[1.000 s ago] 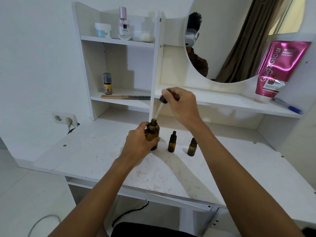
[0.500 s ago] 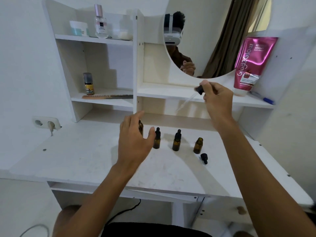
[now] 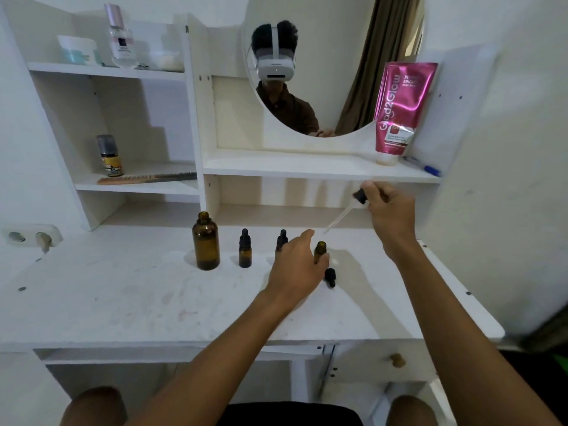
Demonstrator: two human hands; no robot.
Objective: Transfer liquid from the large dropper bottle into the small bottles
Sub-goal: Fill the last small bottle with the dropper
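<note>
Evidently the transfer is in its early part: the right hand (image 3: 388, 210) pinches the large dropper (image 3: 344, 215) by its bulb, tip slanting down just above the one uncapped small bottle (image 3: 319, 252), which the left hand (image 3: 295, 265) steadies on the desk (image 3: 123, 302) with curled fingers. That bottle's cap (image 3: 330, 276) lies beside it. The large amber bottle (image 3: 205, 245) stands open well to the left, while two capped small bottles (image 3: 245, 249) between them appear unserved; no liquid level can be read.

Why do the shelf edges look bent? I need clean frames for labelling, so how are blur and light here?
Head view: wide-angle lens bows the shelf unit and desk edges; the far right edge is smeared; the large bottle and right hand with dropper stay fairly sharp; soft light, faint shadows, no glare.
</note>
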